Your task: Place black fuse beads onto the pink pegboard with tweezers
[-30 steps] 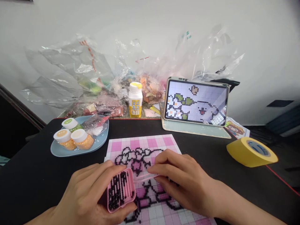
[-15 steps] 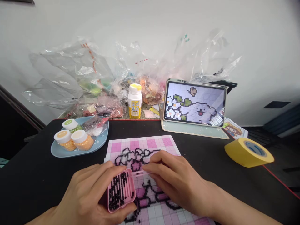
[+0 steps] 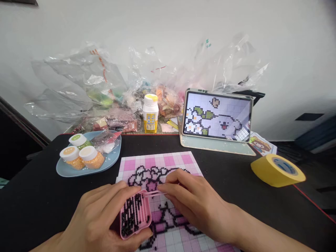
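My left hand is closed around a small pink ridged tray, which it holds tilted over the board. Black beads lie in the tray, many lined up in its grooves. My right hand pinches pink tweezers, whose tips reach into the tray's upper right corner. Whether a bead sits between the tips is too small to tell. Below both hands lies a pink and white checked pegboard with outlines of black beads; my hands cover part of it.
A blue plate with lidded bead jars stands at left. Behind are a white and yellow bottle, plastic bags and a propped tablet showing a pixel pattern. A yellow tape roll lies at right.
My right hand has shifted slightly left, and the tweezers with it, near the tray's corner. My left hand and the tray stay almost in place.
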The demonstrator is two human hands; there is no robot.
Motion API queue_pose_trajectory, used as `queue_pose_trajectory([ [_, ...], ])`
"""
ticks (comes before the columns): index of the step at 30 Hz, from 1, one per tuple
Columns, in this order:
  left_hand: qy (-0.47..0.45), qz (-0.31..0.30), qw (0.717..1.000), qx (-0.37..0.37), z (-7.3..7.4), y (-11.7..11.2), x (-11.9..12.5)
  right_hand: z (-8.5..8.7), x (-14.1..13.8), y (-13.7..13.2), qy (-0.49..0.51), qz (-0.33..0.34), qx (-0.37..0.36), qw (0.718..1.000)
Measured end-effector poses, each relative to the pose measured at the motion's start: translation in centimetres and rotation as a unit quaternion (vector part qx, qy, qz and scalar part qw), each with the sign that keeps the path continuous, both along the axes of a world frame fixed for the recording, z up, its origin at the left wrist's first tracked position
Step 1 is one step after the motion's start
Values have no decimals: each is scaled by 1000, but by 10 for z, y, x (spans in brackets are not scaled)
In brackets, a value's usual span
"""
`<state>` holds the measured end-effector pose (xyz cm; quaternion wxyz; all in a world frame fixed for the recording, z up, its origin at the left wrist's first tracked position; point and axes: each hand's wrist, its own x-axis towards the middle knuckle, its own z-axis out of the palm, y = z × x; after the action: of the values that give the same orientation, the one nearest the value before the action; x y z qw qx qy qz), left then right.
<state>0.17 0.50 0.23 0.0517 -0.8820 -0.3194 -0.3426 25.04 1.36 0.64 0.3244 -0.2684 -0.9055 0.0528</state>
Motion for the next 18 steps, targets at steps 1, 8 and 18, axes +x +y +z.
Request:
queue_pose_trajectory([
  [1, -1, 0, 1000, 2, 0, 0, 0, 0, 0, 0, 0, 1, 0, 1000],
  [8, -21, 16, 999, -20, 0, -3, 3, 2, 1, 1, 16, -11, 3, 1000],
  [18, -26, 20, 999, -28, 0, -3, 3, 11, 27, 13, 41, -73, 39, 996],
])
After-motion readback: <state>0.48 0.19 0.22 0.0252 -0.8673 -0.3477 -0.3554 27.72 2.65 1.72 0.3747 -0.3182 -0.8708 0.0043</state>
